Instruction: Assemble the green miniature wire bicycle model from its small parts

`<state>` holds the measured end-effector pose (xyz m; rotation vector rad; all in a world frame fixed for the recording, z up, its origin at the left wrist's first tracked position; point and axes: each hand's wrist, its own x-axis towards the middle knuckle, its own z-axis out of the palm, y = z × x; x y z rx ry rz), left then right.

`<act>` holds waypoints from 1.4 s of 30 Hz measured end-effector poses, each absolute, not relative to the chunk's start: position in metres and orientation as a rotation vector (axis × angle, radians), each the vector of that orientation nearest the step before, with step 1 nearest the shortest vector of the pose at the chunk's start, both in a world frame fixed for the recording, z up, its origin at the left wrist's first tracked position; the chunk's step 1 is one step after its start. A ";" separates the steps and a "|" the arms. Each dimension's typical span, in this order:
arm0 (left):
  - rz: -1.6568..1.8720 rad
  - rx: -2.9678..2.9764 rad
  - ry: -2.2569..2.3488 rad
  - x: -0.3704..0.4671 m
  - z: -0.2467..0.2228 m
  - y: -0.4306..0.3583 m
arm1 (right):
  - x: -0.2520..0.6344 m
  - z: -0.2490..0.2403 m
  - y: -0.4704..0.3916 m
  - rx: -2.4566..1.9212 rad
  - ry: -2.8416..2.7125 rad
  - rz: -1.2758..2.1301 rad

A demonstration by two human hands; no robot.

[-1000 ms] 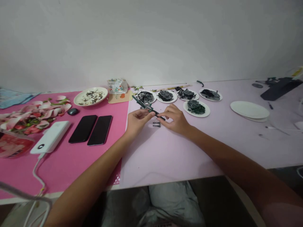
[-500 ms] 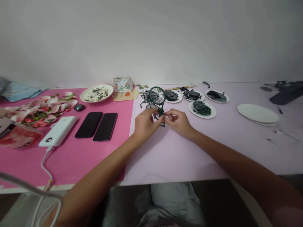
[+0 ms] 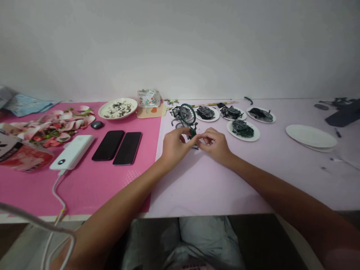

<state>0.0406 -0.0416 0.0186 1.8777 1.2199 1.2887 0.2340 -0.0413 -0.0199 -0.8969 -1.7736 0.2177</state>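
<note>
Between my hands, over the pale pink mat, is a dark green model bicycle [image 3: 188, 114] with a spoked wheel raised at its far end. My left hand [image 3: 177, 148] pinches its dark green part between thumb and fingers. The fingertips of my right hand [image 3: 215, 144] are pressed together at the same spot, meeting my left thumb; whatever small piece they hold is hidden. Just beyond are plates of dark model parts: one with spoked wheels [image 3: 206, 112] and a nearer one with green and grey pieces [image 3: 243, 129].
On the left, a bright pink mat carries two phones [image 3: 128, 148], a white power bank [image 3: 72, 152] with a cable, a mouse [image 3: 97, 125], a bowl [image 3: 118, 108] and pink petal-like pieces [image 3: 56, 125]. White plates [image 3: 311, 135] and a dark block [image 3: 343, 114] lie at right.
The whole view has shifted slightly. The raised wheel has tilted a little, while both hands stay together on the model bicycle.
</note>
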 end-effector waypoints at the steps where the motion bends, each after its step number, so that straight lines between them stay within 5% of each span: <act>1: 1.307 1.854 1.209 0.040 0.019 -0.041 | 0.234 -0.019 -0.041 -0.879 -1.782 0.183; 42: 1.222 1.499 1.160 0.037 0.008 -0.024 | 0.231 -0.015 -0.046 -0.850 -1.787 0.051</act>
